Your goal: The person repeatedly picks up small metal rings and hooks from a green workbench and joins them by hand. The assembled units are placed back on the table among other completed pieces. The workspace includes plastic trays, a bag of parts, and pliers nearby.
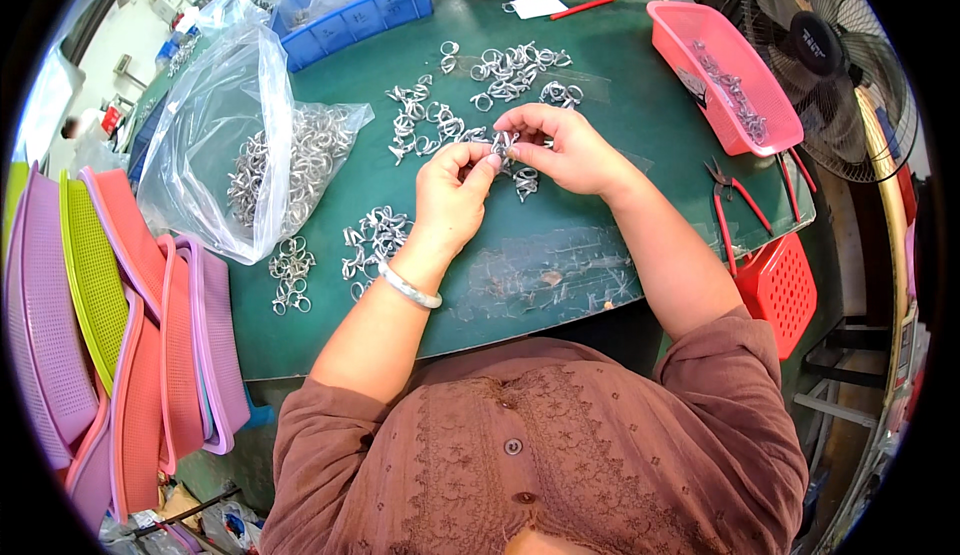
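Brown shirt cloth [520, 435] fills the foreground. Small metal rings [506, 141] sit between the left hand [455, 193] and right hand [568, 150], both with fingertips pinched on them, over the green table [600, 220]. Loose rings [512, 73] lie just beyond; a clear bag [205, 160] stands left, red-handled pliers [721, 217] right.

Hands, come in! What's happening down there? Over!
Left hand and right hand together, pinching small metal pieces. Loose piles close around on the green table. Pliers off right, clear of both.
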